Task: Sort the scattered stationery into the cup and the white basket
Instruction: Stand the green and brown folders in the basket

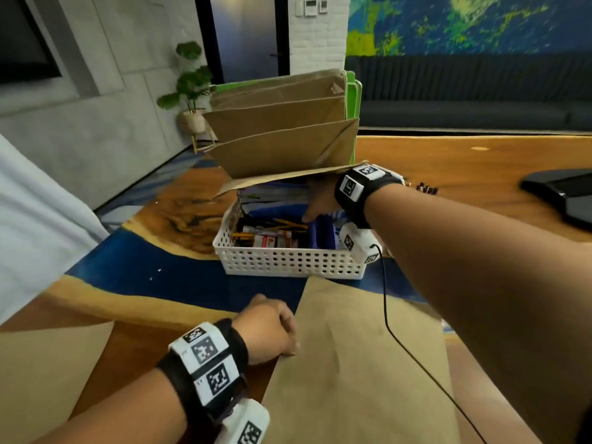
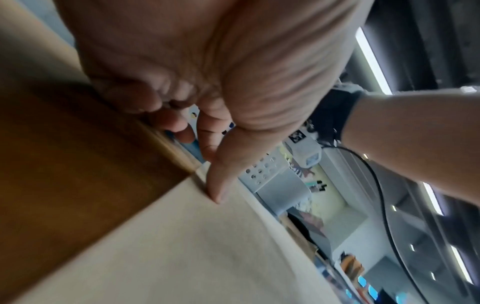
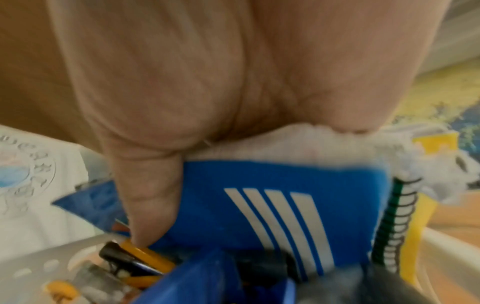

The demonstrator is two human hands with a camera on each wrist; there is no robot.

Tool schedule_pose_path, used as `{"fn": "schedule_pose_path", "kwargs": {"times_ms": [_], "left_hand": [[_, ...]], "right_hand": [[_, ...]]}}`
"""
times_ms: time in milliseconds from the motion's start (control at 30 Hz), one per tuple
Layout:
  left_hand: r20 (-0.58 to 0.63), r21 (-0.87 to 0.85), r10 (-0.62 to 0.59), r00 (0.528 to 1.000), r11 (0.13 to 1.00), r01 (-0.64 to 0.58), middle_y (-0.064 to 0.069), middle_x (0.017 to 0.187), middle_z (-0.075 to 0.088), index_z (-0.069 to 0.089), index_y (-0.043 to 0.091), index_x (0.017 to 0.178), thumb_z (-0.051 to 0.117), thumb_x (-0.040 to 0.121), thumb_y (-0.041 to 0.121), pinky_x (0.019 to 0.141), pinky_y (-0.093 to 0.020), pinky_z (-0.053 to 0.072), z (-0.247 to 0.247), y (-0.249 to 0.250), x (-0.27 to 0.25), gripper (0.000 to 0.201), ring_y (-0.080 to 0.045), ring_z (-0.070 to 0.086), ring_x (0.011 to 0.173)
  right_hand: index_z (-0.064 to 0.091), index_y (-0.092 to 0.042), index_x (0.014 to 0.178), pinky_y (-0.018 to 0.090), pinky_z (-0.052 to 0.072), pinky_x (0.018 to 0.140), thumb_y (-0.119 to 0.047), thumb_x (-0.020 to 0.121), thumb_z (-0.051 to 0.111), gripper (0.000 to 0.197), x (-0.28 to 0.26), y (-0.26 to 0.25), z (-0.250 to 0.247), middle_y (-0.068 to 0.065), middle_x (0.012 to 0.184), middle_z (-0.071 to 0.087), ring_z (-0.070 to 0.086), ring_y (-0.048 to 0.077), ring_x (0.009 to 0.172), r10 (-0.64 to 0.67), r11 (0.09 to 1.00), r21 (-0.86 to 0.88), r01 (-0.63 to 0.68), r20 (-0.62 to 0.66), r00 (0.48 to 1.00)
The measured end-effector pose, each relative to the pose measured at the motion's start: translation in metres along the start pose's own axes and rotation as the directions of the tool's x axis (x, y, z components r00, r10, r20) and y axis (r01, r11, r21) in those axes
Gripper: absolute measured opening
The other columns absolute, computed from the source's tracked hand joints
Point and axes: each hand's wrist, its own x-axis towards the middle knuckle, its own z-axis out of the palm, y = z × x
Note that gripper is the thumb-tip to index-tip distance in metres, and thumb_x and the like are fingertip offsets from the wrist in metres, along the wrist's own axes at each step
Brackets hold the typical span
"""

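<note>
The white basket stands mid-table with pens, small boxes and notebooks inside. My right hand reaches into its back right part, under a leaning brown envelope. In the right wrist view the thumb lies on the cover of a blue spiral notebook with white stripes, which stands upright; the fingers behind it are hidden. Yellow-and-black pens lie below the thumb. My left hand has curled fingers, and its thumb presses the edge of a flat brown envelope. No cup is visible.
A green file holder stuffed with brown envelopes stands right behind the basket. Dark binder clips lie right of my right wrist, and a black device sits at the far right. A black cable crosses the flat envelope.
</note>
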Motion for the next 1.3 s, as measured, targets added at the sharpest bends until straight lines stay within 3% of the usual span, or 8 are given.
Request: {"fn": "schedule_pose_path", "kwargs": {"times_ms": [100, 300, 400, 533, 700, 933, 1133, 1300], "left_hand": [[0.003, -0.077, 0.027, 1.0, 0.997, -0.027, 0.007, 0.113, 0.046, 0.063, 0.033, 0.087, 0.086, 0.072, 0.034, 0.09, -0.025, 0.049, 0.0, -0.006, -0.005, 0.027, -0.008, 0.056, 0.097], [0.006, -0.664, 0.006, 1.0, 0.748, 0.0, 0.008, 0.077, 0.069, 0.07, 0.016, 0.101, 0.074, 0.087, 0.017, 0.062, -0.021, 0.043, -0.012, -0.029, -0.009, 0.014, -0.006, 0.06, 0.069], [0.03, -0.81, -0.029, 0.999, 0.584, 0.041, -0.004, 0.078, 0.063, 0.069, 0.006, 0.105, 0.065, 0.093, 0.009, 0.059, -0.024, 0.042, -0.012, -0.041, -0.01, 0.012, -0.013, 0.056, 0.07], [0.062, -0.939, -0.026, 0.998, 0.337, 0.067, -0.012, 0.084, 0.07, 0.065, -0.002, 0.113, 0.061, 0.095, 0.008, 0.067, -0.029, 0.051, -0.014, -0.057, -0.016, 0.021, -0.02, 0.065, 0.077], [0.09, -0.985, -0.059, 0.994, 0.145, 0.098, -0.024, 0.107, 0.073, 0.06, -0.004, 0.121, 0.056, 0.099, 0.008, 0.092, -0.039, 0.054, -0.016, -0.066, -0.022, 0.026, -0.033, 0.071, 0.104], [0.109, -0.978, -0.053, 0.993, 0.17, 0.117, -0.025, 0.11, 0.072, 0.057, -0.003, 0.128, 0.06, 0.098, 0.024, 0.097, -0.041, 0.053, -0.017, -0.071, -0.022, 0.041, -0.033, 0.071, 0.105], [0.143, -0.981, 0.2, 0.969, 0.155, 0.113, -0.022, 0.133, 0.062, 0.056, 0.009, 0.137, 0.053, 0.08, 0.076, 0.109, -0.054, 0.042, -0.016, -0.079, -0.025, 0.088, -0.037, 0.059, 0.126], [-0.075, -0.923, 0.086, 0.993, 0.37, -0.102, -0.013, 0.115, 0.074, 0.056, 0.01, 0.134, 0.077, 0.085, 0.016, 0.1, -0.057, 0.05, -0.024, -0.067, -0.037, 0.053, -0.034, 0.07, 0.109]], "right_hand": [[0.056, -0.02, 0.131, 0.043, 0.056, 0.092, -0.049, 0.074, 0.082, 0.069, -0.025, -0.004, -0.001, 0.005, 0.122, 0.063, 0.063, 0.027, 0.106, 0.063, 0.972, 0.222, -0.074, 0.053, 0.997], [0.057, -0.029, 0.132, 0.048, 0.04, 0.105, -0.037, 0.088, 0.064, 0.045, -0.113, -0.033, 0.01, 0.001, 0.134, 0.055, 0.048, 0.029, 0.124, -0.17, 0.982, -0.11, 0.152, -0.183, 0.968], [0.056, -0.037, 0.135, 0.041, 0.046, 0.107, -0.021, 0.092, 0.066, 0.047, -0.151, -0.044, 0.031, -0.008, 0.142, 0.054, 0.051, 0.02, 0.13, -0.39, 0.919, -0.02, 0.394, 0.099, 0.916], [0.037, -0.039, 0.152, 0.048, 0.038, 0.115, -0.026, 0.086, 0.076, 0.077, -0.171, -0.046, 0.073, -0.006, 0.157, 0.04, 0.039, 0.023, 0.143, -0.434, 0.859, -0.064, 0.507, 0.431, 0.791], [0.033, -0.052, 0.145, 0.05, 0.041, 0.104, -0.054, 0.076, 0.079, 0.082, -0.173, -0.034, 0.086, -0.001, 0.142, 0.045, 0.038, 0.028, 0.13, -0.357, 0.849, -0.249, 0.465, 0.379, 0.854], [0.057, -0.027, 0.105, 0.039, 0.054, 0.088, -0.043, 0.083, 0.075, 0.032, -0.171, -0.006, 0.075, -0.003, 0.105, 0.06, 0.058, 0.022, 0.095, -0.177, 0.946, -0.2, 0.257, 0.346, 0.921], [0.069, -0.025, 0.106, 0.032, 0.054, 0.087, -0.026, 0.089, 0.068, 0.016, -0.163, 0.035, 0.042, -0.008, 0.099, 0.072, 0.067, 0.013, 0.091, -0.162, 0.977, 0.15, 0.15, 0.07, 0.984], [0.07, -0.028, 0.105, 0.025, 0.048, 0.08, -0.025, 0.093, 0.07, 0.013, -0.156, 0.024, 0.013, -0.012, 0.096, 0.07, 0.064, 0.009, 0.088, -0.177, 0.948, 0.254, 0.194, -0.089, 0.98]]}}
